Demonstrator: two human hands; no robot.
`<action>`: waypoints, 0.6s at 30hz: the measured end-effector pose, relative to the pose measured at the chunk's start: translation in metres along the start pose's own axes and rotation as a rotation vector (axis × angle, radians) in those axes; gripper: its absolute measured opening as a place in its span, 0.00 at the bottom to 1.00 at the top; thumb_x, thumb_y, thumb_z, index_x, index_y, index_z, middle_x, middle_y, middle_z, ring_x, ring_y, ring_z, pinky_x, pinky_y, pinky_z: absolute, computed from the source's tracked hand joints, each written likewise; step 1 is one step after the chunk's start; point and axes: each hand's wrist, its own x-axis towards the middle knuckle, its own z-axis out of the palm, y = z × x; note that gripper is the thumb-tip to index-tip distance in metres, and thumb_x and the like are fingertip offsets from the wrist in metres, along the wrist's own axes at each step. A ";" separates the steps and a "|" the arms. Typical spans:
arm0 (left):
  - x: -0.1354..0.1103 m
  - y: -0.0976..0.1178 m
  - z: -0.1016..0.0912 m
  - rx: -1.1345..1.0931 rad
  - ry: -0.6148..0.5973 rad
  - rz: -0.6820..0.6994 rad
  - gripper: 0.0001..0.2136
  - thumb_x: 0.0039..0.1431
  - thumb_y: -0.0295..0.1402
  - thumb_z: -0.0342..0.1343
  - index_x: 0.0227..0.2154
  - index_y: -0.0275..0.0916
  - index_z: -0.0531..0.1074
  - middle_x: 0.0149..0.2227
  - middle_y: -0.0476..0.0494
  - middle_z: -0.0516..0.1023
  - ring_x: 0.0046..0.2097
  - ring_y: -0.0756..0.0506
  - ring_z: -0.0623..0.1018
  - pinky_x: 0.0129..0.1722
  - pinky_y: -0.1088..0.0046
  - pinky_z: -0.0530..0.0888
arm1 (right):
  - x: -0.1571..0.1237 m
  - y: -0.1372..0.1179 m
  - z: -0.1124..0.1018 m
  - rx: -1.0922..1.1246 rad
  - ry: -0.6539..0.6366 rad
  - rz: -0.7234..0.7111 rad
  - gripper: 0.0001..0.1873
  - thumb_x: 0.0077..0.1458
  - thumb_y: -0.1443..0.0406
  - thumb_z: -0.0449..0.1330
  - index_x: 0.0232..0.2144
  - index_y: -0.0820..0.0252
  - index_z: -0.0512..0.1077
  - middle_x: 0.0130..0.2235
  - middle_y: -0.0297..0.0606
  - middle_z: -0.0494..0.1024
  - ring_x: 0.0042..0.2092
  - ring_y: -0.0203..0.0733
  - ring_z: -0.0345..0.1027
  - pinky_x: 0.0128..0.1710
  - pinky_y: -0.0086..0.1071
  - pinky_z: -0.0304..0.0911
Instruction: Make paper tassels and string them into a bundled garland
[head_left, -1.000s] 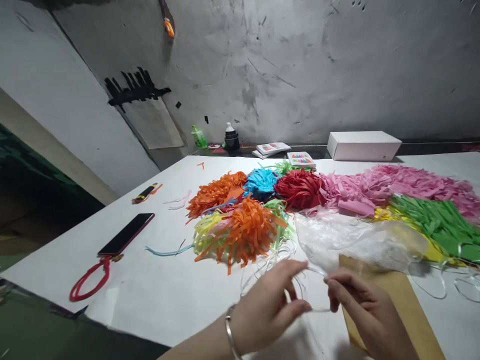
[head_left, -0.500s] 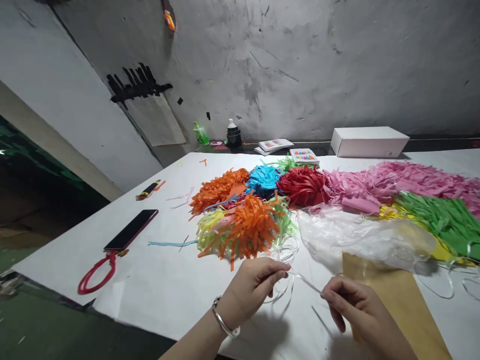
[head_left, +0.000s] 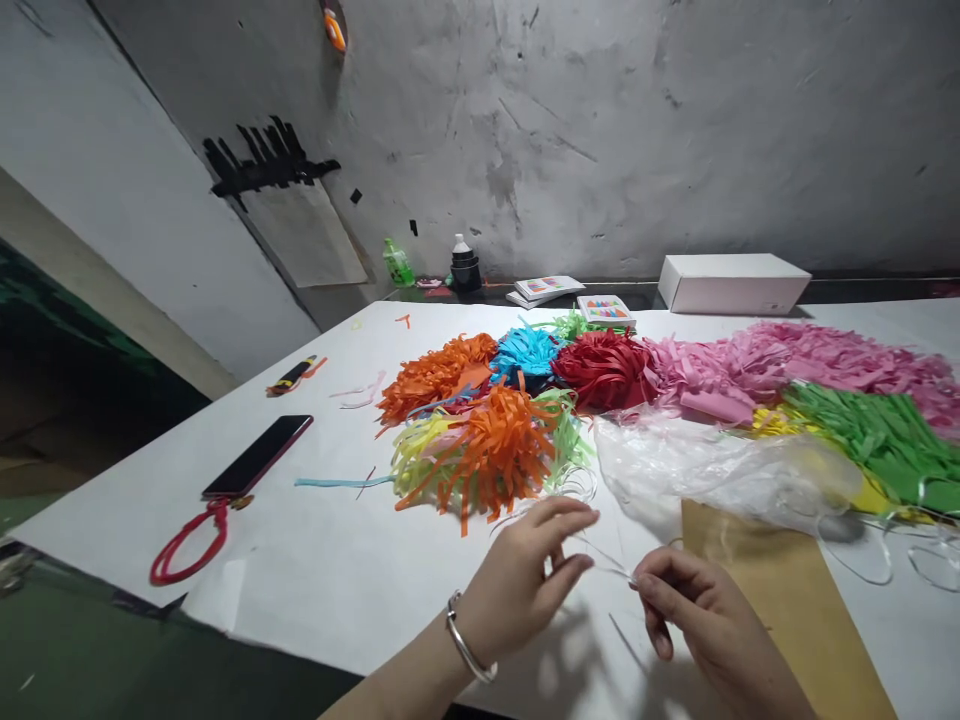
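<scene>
My right hand [head_left: 697,625] pinches a thin clear ribbon [head_left: 609,562] just above the white worktop [head_left: 337,570] — my left hand [head_left: 525,595], fingers parted, sits at its other end. The print on the booklets [head_left: 604,312] is too small to read.

Noted orange fringe [head_left: 487,455], blue fringe [head_left: 525,355], red fringe [head_left: 604,370], pink fringe [head_left: 787,365] and green fringe [head_left: 877,430] on a white table [head_left: 337,560]. Saw a black phone [head_left: 259,457] with a red cord [head_left: 187,545] and a tan paper sheet [head_left: 780,590]. Made out a pale, translucent ribbon [head_left: 604,558].
</scene>
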 end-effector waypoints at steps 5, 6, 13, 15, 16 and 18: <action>0.004 0.011 0.018 -0.012 -0.112 0.105 0.07 0.62 0.28 0.56 0.36 0.36 0.80 0.31 0.42 0.79 0.31 0.48 0.76 0.32 0.75 0.70 | -0.001 -0.001 0.002 -0.131 0.006 -0.033 0.23 0.55 0.47 0.64 0.26 0.61 0.70 0.18 0.24 0.57 0.20 0.28 0.48 0.20 0.25 0.45; 0.004 0.011 0.021 -0.017 -0.104 0.099 0.07 0.62 0.28 0.57 0.33 0.36 0.80 0.28 0.43 0.78 0.30 0.48 0.75 0.31 0.75 0.69 | -0.002 -0.002 0.003 -0.179 0.024 -0.051 0.23 0.55 0.47 0.63 0.25 0.61 0.70 0.19 0.24 0.57 0.21 0.28 0.47 0.21 0.25 0.45; 0.005 -0.004 0.014 -0.283 -0.007 -0.199 0.08 0.61 0.33 0.58 0.30 0.36 0.78 0.24 0.48 0.75 0.22 0.52 0.72 0.24 0.78 0.68 | -0.012 -0.012 -0.013 -0.785 -0.013 -0.249 0.19 0.63 0.54 0.54 0.24 0.58 0.68 0.23 0.30 0.67 0.26 0.35 0.60 0.25 0.27 0.54; 0.006 -0.011 0.000 -0.409 0.138 -0.298 0.10 0.62 0.37 0.57 0.30 0.36 0.76 0.26 0.47 0.76 0.21 0.53 0.72 0.19 0.80 0.65 | -0.015 -0.013 -0.039 -0.981 -0.006 -0.283 0.17 0.64 0.56 0.52 0.25 0.57 0.68 0.24 0.31 0.70 0.26 0.36 0.63 0.25 0.28 0.57; 0.006 -0.015 -0.008 -0.484 0.244 -0.330 0.11 0.61 0.40 0.58 0.31 0.37 0.74 0.26 0.48 0.77 0.20 0.53 0.71 0.17 0.81 0.63 | -0.016 -0.014 -0.056 -1.083 0.050 -0.303 0.17 0.64 0.57 0.52 0.25 0.56 0.69 0.24 0.32 0.71 0.26 0.38 0.65 0.26 0.29 0.59; 0.005 -0.020 -0.025 -0.629 0.473 -0.356 0.13 0.59 0.44 0.61 0.31 0.38 0.71 0.25 0.50 0.76 0.19 0.55 0.69 0.15 0.83 0.61 | -0.018 -0.018 -0.088 -1.291 0.302 -0.360 0.16 0.63 0.56 0.51 0.28 0.55 0.72 0.28 0.38 0.76 0.29 0.44 0.71 0.28 0.35 0.64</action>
